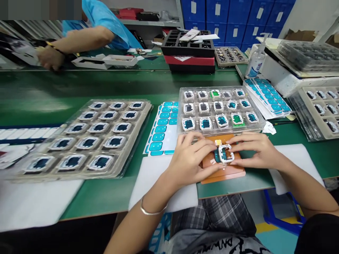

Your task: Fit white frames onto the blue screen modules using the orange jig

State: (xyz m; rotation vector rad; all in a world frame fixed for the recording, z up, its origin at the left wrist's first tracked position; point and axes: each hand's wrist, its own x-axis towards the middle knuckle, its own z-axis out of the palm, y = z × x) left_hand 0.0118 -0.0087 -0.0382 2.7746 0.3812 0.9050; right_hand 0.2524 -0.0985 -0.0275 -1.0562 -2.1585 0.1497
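Between my two hands is a white watch-shaped frame (pixel 227 154) with a teal film piece (pixel 217 155) at its left side. It is over an orange-brown mat (pixel 212 176) at the table's front edge. My left hand (pixel 192 158) has its thumb and fingers closed around the teal side of the piece. My right hand (pixel 254 151) grips the frame's right edge between thumb and fingertips. Just beyond the hands stands a clear plastic tray (pixel 196 114) holding rows of similar white frames, some with teal or green inside. A small yellow piece (pixel 218 142) lies on the mat.
Left is another tray (pixel 124 144) of white frames. Teal sticker sheets (pixel 161 130) and more sheets (pixel 267 98) flank the middle tray. White foam sheets (pixel 159 180) lie beside the mat. A pump bottle (pixel 256 61) stands behind. Across the table a co-worker's arm (pixel 84 40) reaches left.
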